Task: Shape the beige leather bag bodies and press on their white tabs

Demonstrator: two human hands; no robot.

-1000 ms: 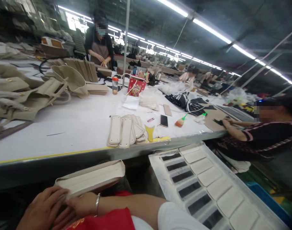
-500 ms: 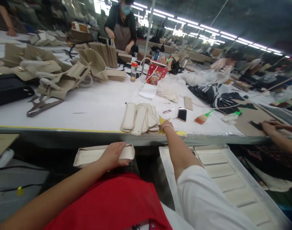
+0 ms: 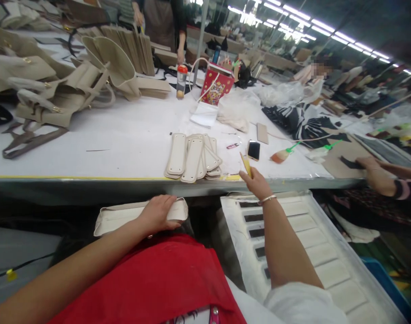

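My left hand [image 3: 158,213] is closed on a cream, long boxy bag piece [image 3: 121,219] that lies across my lap, below the table edge. Its thumb is at the near side and its fingers lie over the top. In my right hand [image 3: 256,183] a thin, flat yellow piece [image 3: 246,164] is pinched and tilted up, just above the table's front edge. What kind of piece it is I cannot make out. A pile of cream strips [image 3: 194,157] with rounded corners and small studs lies on the table, left of my right hand.
A tray [image 3: 230,216] with rows of cream pieces stands below the table at right. On the white table [image 3: 131,153] are a phone [image 3: 253,150], a glue bottle [image 3: 282,155], a red paper bag [image 3: 216,83] and beige handbags [image 3: 57,85]. Co-workers stand opposite and at right.
My right hand has lifted the yellow piece off the table edge and moved slightly right, tilting it up. My left hand keeps its hold on the bag piece. The view has shifted a little.
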